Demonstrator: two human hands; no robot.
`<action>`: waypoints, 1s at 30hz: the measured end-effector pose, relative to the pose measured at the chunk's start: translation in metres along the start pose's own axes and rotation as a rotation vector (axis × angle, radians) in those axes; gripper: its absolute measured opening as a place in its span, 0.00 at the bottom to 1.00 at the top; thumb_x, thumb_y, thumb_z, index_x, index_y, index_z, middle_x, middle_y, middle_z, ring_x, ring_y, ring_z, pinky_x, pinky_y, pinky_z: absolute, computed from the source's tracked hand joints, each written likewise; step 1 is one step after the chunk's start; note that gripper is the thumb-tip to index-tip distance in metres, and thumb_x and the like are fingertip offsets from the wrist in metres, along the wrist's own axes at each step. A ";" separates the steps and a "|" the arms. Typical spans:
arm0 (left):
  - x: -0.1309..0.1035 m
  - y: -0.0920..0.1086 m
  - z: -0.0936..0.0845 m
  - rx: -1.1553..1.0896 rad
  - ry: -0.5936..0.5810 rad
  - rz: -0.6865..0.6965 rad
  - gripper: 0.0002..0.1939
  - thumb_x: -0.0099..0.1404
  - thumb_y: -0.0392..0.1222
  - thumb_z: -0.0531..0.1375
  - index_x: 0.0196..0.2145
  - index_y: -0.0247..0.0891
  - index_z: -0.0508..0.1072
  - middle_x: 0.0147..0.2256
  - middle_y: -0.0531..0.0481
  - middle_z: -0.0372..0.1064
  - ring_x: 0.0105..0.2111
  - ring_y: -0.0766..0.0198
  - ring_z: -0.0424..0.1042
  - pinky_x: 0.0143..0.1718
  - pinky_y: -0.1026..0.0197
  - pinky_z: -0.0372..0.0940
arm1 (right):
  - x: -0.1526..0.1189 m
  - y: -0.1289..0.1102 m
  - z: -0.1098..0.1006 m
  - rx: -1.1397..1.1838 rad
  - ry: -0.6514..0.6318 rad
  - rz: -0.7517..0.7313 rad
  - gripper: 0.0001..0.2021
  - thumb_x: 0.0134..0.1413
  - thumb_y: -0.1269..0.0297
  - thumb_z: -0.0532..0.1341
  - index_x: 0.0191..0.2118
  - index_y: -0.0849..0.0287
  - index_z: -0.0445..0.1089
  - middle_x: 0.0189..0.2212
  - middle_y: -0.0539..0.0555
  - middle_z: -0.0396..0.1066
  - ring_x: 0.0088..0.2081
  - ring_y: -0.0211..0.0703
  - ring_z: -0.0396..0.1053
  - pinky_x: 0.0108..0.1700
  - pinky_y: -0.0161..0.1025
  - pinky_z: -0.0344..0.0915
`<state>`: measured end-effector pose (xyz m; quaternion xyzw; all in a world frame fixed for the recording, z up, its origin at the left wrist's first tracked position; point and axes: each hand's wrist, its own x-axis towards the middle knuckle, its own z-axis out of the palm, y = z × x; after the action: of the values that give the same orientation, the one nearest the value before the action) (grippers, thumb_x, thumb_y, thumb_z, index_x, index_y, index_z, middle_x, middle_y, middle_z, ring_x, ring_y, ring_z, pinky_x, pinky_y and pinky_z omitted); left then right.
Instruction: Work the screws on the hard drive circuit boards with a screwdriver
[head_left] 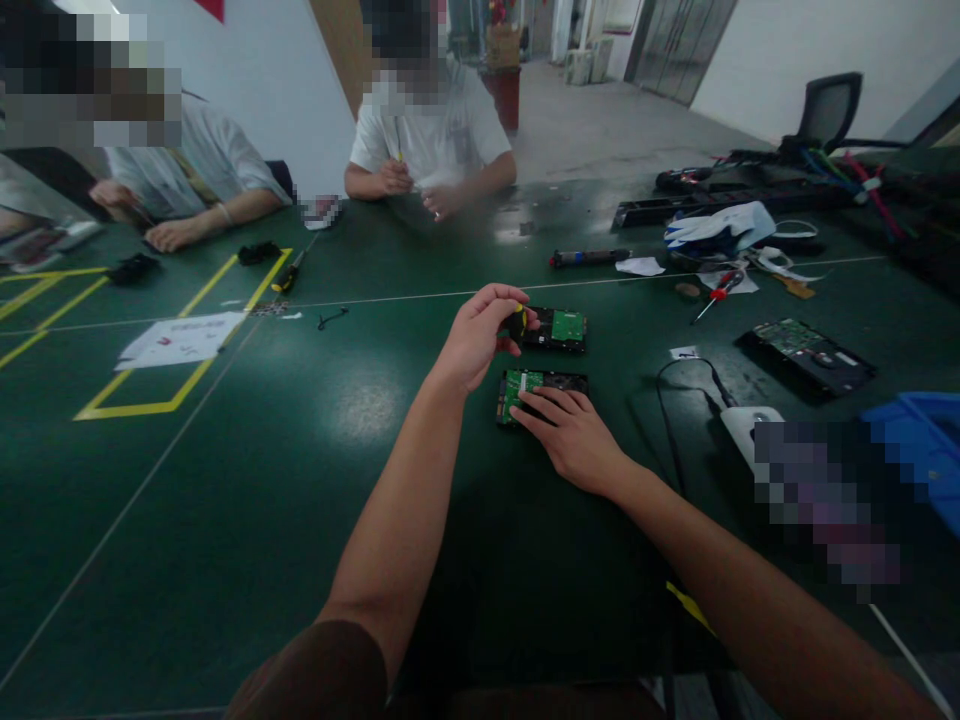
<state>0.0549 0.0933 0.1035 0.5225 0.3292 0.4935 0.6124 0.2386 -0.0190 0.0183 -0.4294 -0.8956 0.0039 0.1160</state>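
On the green table [337,520], your left hand [480,335] pinches a black-and-yellow screwdriver [517,321]; your right hand [576,437] rests spread on the nearer hard drive [566,381]. It and the farther hard drive [534,331] still carry circuit boards [568,326]; screws are too small to judge.

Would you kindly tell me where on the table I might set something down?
The widest bare patch of the green table lies between the left forearm and the yellow tape and paper. A narrower gap shows between the right hand and the black cable. It is crowded on the right, with a blue bin, a hard drive, a red screwdriver and gloves.
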 end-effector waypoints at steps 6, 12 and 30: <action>0.000 -0.003 0.000 -0.035 -0.035 0.012 0.07 0.71 0.44 0.60 0.40 0.39 0.74 0.38 0.46 0.76 0.41 0.61 0.78 0.34 0.63 0.73 | 0.000 0.000 0.000 0.008 0.009 -0.002 0.28 0.66 0.73 0.58 0.70 0.52 0.65 0.70 0.57 0.63 0.69 0.59 0.57 0.63 0.57 0.56; 0.000 -0.007 0.000 0.076 -0.050 0.049 0.08 0.67 0.45 0.66 0.40 0.38 0.77 0.38 0.47 0.75 0.39 0.65 0.75 0.32 0.67 0.69 | 0.000 0.000 -0.001 -0.001 -0.002 -0.002 0.29 0.66 0.73 0.58 0.70 0.52 0.65 0.71 0.58 0.62 0.69 0.59 0.57 0.64 0.58 0.56; -0.002 -0.001 -0.001 0.010 -0.016 -0.016 0.04 0.68 0.42 0.61 0.39 0.41 0.71 0.41 0.46 0.78 0.43 0.60 0.78 0.29 0.65 0.68 | 0.000 0.000 0.000 -0.005 -0.010 0.004 0.28 0.67 0.72 0.57 0.70 0.52 0.65 0.71 0.56 0.61 0.69 0.58 0.57 0.64 0.57 0.55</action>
<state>0.0537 0.0920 0.1023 0.5268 0.3312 0.4827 0.6162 0.2383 -0.0188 0.0189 -0.4317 -0.8953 0.0038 0.1103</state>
